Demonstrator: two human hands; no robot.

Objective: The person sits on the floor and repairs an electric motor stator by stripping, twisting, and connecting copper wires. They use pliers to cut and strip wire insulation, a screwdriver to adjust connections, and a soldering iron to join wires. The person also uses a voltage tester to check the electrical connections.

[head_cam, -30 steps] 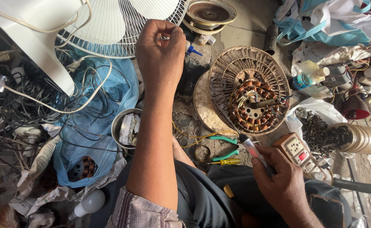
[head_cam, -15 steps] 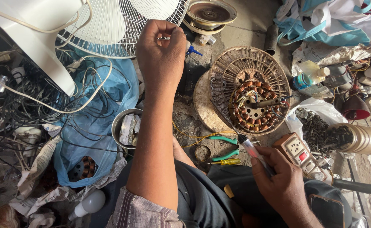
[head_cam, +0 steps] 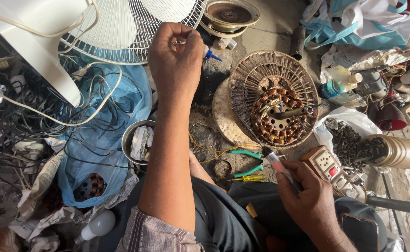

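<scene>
Near lower right, right hand (head_cam: 310, 198) is closed around a screwdriver (head_cam: 279, 168); its long axis runs diagonal, tip pointing up-left toward fan motor (head_cam: 279, 114). Left hand (head_cam: 176, 56), up by fan grille (head_cam: 135, 32), pinches a small metal piece w/ fingertips.

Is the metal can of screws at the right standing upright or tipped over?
Tipped over. The metal can lies on its side, its mouth facing left, and dark screws have spilled out onto the white plastic bag.

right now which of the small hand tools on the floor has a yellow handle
The small screwdriver with the yellow handle, lying nearest the person's lap. The pliers just above it have green handles, and the right hand holds a clear-handled screwdriver.
</scene>
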